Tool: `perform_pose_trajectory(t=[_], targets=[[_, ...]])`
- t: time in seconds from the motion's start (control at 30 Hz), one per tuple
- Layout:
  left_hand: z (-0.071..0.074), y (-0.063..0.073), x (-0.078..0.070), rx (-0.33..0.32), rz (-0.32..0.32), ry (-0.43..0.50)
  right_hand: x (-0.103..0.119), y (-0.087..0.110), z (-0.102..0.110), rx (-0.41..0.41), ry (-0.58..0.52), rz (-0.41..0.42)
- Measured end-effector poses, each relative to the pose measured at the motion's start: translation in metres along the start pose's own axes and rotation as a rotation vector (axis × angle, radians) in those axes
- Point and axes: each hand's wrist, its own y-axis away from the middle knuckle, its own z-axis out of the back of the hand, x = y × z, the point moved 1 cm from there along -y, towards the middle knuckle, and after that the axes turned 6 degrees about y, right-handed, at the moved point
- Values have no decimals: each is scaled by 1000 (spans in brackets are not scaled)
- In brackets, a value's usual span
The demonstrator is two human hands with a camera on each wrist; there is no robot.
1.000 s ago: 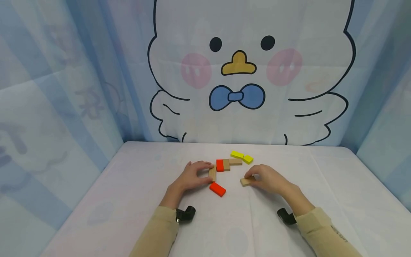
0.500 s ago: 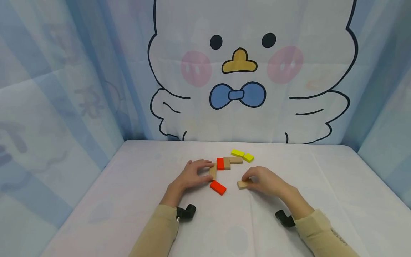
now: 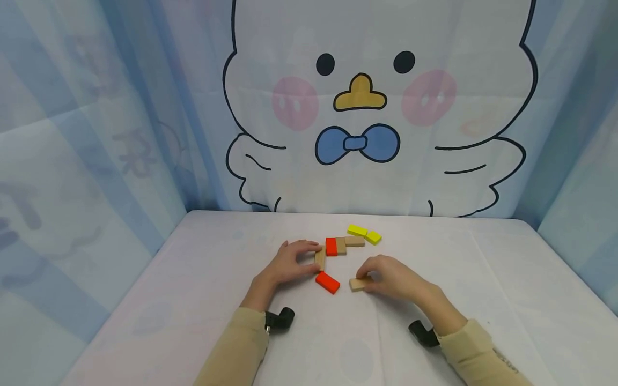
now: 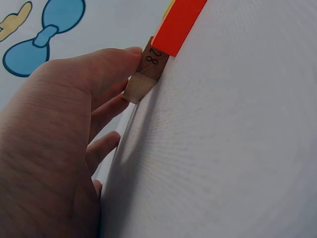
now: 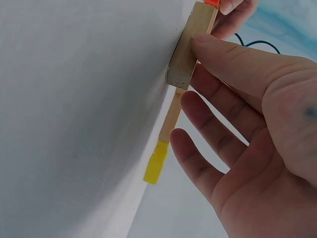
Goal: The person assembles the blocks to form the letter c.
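My left hand [image 3: 289, 264] pinches a plain wooden block [image 3: 320, 258] by its two ends, thumb near and fingers far; the number 28 shows on that block in the left wrist view. A red block [image 3: 328, 282] lies slantwise just off its near end. To the right, my right hand [image 3: 393, 277] holds another plain wooden block [image 3: 357, 284] between thumb and fingers, low over the cloth. In the right wrist view this wooden block [image 5: 190, 47] points away from me, the thumb on its side and the other fingers loosely bent.
Behind the hands, a red block [image 3: 331, 247], an upright-lying wooden block [image 3: 340, 246] and a crosswise wooden block [image 3: 355, 242] form a row. Two yellow blocks [image 3: 357, 230] lie beyond it. A white cloth [image 3: 309, 343] covers the table; a printed curtain [image 3: 357, 182] stands behind.
My right hand has moved left and toward me with its wooden block, nearing the slanted red block. The left hand stays in place on its block.
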Motion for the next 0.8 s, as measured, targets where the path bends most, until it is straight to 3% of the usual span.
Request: perform_pose_trajectory(t=[0.43, 0.8], targets=[[0, 1, -2, -5, 2, -2, 7, -1, -3, 12, 11, 77], [0, 1, -4, -4, 12, 1, 14, -2, -5, 35, -2, 85]])
